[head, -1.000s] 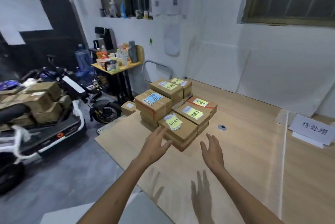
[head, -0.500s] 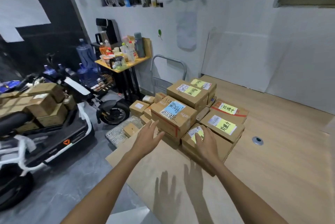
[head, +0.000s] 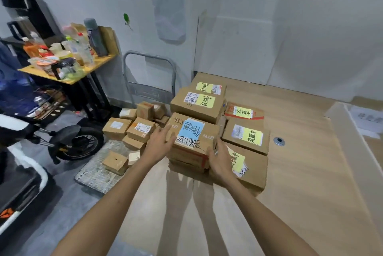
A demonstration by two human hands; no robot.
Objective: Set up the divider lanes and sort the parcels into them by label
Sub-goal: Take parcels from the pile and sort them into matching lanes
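Entry: stack of parcels at my 12 o'clock, on the wooden platform [head: 300, 183].

Change over the last second: both hands were hovering apart, short of the stack. Half a second ago the right one lay on the near yellow-label parcel [head: 256, 169]. Now both have closed in on the blue-label parcel [head: 191, 131], which tops the pile at the stack's 7 o'clock corner.

Left hand [head: 158, 145]: fingers straight, laid against the parcel's left top edge at its 9 o'clock side; touching, not wrapped.
Right hand [head: 220, 159]: at the parcel's 4 o'clock corner, wedged between it and the near yellow-label parcel. Thumb on the near face. I cannot tell whether the fingers curl round the side.

The parcel sits flat on the cartons beneath it; no lift visible yet.

Neighbours: another yellow-label parcel [head: 246, 137] at its 3 o'clock, a taller one [head: 199, 104] at its 12 o'clock. Small cartons [head: 141, 129] lie on the grey floor at its 9 o'clock, off the platform.

Reading: I have settled on the blue label as the next pick, so sorting is under way. It is the only blue label I can see, so it probably takes a lane of its own. A pale board [head: 342, 131] lies along the platform at 2 o'clock, likely a divider; the lanes beyond it are mostly out of frame.

Risk: the pile below looks uneven, so a one-sided pull could drag a lower carton.
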